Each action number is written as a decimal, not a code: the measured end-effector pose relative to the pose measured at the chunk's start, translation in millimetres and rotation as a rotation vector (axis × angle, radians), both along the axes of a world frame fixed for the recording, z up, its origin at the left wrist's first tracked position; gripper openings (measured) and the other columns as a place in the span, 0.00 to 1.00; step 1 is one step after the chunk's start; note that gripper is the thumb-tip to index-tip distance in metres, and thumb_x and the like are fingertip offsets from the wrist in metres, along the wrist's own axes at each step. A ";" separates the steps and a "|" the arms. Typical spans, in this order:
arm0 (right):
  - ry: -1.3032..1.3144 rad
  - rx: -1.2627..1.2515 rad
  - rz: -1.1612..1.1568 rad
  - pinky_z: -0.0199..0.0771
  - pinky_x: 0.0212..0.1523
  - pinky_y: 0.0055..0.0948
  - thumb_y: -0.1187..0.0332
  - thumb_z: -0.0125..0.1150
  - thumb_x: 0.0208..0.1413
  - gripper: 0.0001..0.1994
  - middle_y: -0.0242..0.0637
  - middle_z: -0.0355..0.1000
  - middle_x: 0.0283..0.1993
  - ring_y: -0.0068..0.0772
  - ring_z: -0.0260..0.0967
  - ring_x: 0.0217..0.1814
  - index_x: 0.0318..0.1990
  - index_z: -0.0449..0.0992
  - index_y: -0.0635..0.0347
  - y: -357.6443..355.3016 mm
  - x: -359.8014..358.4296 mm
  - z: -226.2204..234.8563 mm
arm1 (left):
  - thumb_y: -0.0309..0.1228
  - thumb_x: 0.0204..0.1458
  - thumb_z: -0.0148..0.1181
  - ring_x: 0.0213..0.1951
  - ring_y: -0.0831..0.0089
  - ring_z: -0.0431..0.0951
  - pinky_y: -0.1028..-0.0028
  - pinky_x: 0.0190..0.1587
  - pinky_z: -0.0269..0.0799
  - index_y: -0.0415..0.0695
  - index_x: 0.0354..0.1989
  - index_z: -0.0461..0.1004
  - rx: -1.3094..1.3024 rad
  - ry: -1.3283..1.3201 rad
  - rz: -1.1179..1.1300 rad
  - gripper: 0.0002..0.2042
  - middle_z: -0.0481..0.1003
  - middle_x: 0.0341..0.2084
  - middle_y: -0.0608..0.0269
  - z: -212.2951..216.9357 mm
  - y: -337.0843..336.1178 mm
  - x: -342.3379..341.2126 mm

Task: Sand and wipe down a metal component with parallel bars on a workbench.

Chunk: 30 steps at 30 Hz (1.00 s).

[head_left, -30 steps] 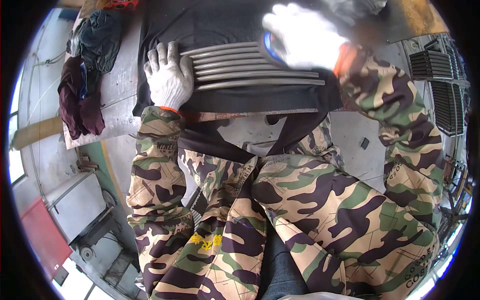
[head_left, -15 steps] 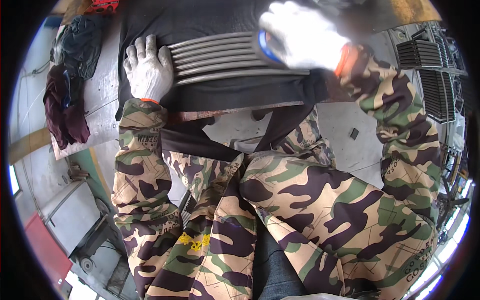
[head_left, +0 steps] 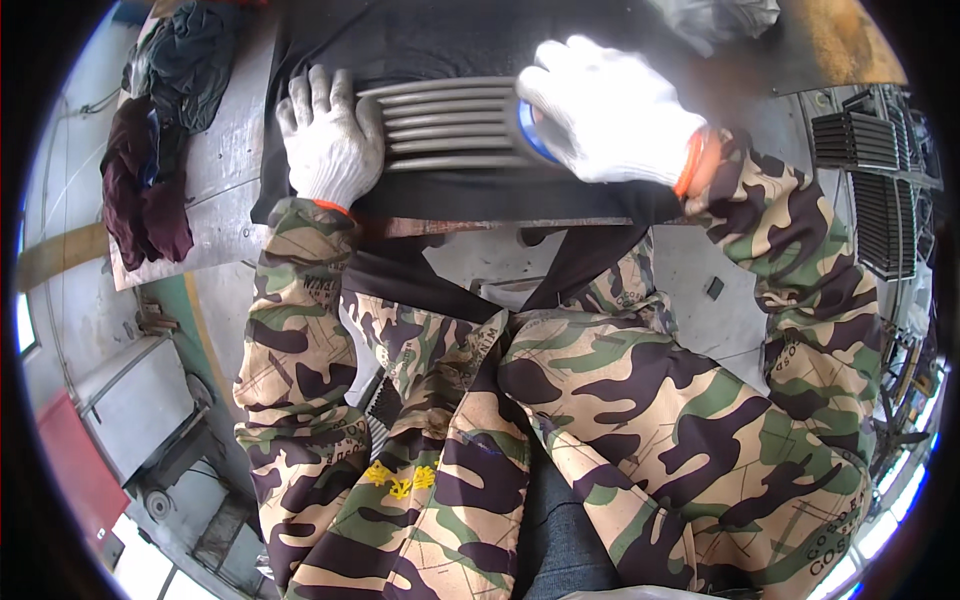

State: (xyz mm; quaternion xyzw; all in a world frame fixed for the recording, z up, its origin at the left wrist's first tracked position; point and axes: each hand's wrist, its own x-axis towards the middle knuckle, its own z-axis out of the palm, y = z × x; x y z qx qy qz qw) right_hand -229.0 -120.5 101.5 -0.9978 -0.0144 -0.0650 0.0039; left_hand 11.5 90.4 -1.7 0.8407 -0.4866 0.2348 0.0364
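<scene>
Several slim grey metal rods [head_left: 450,125] lie side by side, running left to right on a black cloth [head_left: 430,45]. My left hand [head_left: 333,145], in a white knitted glove, rests flat over their left ends with its fingers stretched out. My right hand [head_left: 620,115], gloved in white too, is closed around a round dark pad with a blue rim [head_left: 537,132]. That pad is on top of the rods toward their right part. Its underside and the rods' right ends are hidden by the hand, which is slightly blurred.
The cloth covers part of a metal-topped table [head_left: 225,165], its front edge close to my body. Crumpled dark garments [head_left: 185,65] and a maroon one [head_left: 145,205] lie at the left. A greyish bundle [head_left: 720,18] is at the far right. Beyond the table, dark bars [head_left: 855,140] are stacked on a rack.
My right hand has come nearer to me with the pad, now covering the rods' right ends. My left hand stays flat on the rods. The whole view has shifted slightly.
</scene>
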 end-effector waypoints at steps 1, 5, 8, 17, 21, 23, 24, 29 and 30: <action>-0.007 0.012 -0.021 0.80 0.41 0.48 0.64 0.58 0.57 0.12 0.47 0.73 0.44 0.51 0.75 0.46 0.45 0.75 0.59 -1.4 5.8 0.9 | 0.41 0.63 0.51 0.67 0.37 0.65 0.45 0.70 0.54 0.39 0.64 0.70 -0.022 0.005 -0.048 0.25 0.68 0.65 0.37 0.8 -5.6 1.6; -0.015 -0.007 -0.082 0.80 0.47 0.47 0.64 0.59 0.56 0.15 0.49 0.74 0.45 0.50 0.76 0.48 0.48 0.76 0.59 -11.7 38.3 -2.1 | 0.43 0.66 0.49 0.69 0.38 0.62 0.46 0.71 0.53 0.44 0.67 0.69 -0.014 0.071 -0.029 0.25 0.66 0.67 0.40 5.1 -16.1 7.5; 0.039 -0.006 -0.030 0.81 0.45 0.47 0.64 0.59 0.55 0.15 0.49 0.74 0.46 0.50 0.76 0.49 0.49 0.76 0.59 10.8 33.0 -0.1 | 0.42 0.65 0.50 0.66 0.40 0.66 0.46 0.69 0.58 0.43 0.65 0.72 -0.052 0.059 -0.016 0.24 0.69 0.65 0.42 5.2 -21.9 6.4; -0.120 -0.043 0.013 0.81 0.40 0.50 0.64 0.59 0.55 0.12 0.46 0.73 0.40 0.49 0.77 0.43 0.43 0.76 0.58 19.2 65.5 -7.1 | 0.40 0.58 0.54 0.52 0.50 0.73 0.49 0.57 0.66 0.41 0.51 0.78 -0.230 -0.051 -0.096 0.19 0.76 0.48 0.49 2.9 -40.1 13.6; -0.047 -0.048 -0.053 0.82 0.42 0.49 0.61 0.60 0.55 0.14 0.45 0.75 0.42 0.49 0.78 0.43 0.46 0.77 0.57 14.7 75.9 -3.6 | 0.42 0.61 0.53 0.57 0.46 0.72 0.49 0.60 0.66 0.44 0.57 0.77 -0.212 -0.132 -0.104 0.21 0.75 0.55 0.48 3.1 -47.1 14.7; -0.080 -0.029 -0.114 0.79 0.40 0.52 0.62 0.60 0.55 0.11 0.49 0.73 0.38 0.55 0.76 0.41 0.37 0.74 0.60 6.6 90.8 8.3 | 0.42 0.61 0.53 0.56 0.46 0.73 0.49 0.60 0.67 0.44 0.57 0.77 -0.193 -0.106 -0.091 0.20 0.76 0.54 0.48 2.4 -47.9 16.3; -0.080 -0.030 -0.116 0.79 0.40 0.52 0.62 0.60 0.55 0.11 0.49 0.73 0.38 0.55 0.76 0.41 0.37 0.74 0.60 10.2 88.5 7.9 | 0.42 0.61 0.54 0.56 0.46 0.73 0.49 0.59 0.67 0.44 0.56 0.77 -0.172 -0.081 -0.078 0.20 0.76 0.54 0.48 1.8 -48.1 16.7; -0.076 0.042 -0.011 0.79 0.40 0.52 0.62 0.60 0.56 0.10 0.49 0.73 0.39 0.54 0.76 0.41 0.37 0.74 0.59 37.4 71.9 12.9 | 0.41 0.61 0.54 0.55 0.46 0.74 0.49 0.58 0.67 0.43 0.56 0.77 -0.209 -0.129 -0.108 0.20 0.76 0.53 0.47 0.4 -42.8 14.3; -0.095 0.045 -0.026 0.79 0.40 0.52 0.62 0.60 0.56 0.10 0.49 0.73 0.39 0.54 0.76 0.41 0.37 0.74 0.59 33.5 78.1 12.6 | 0.41 0.61 0.54 0.55 0.46 0.74 0.48 0.59 0.67 0.43 0.56 0.77 -0.220 -0.146 -0.125 0.20 0.76 0.53 0.47 -0.3 -41.9 13.7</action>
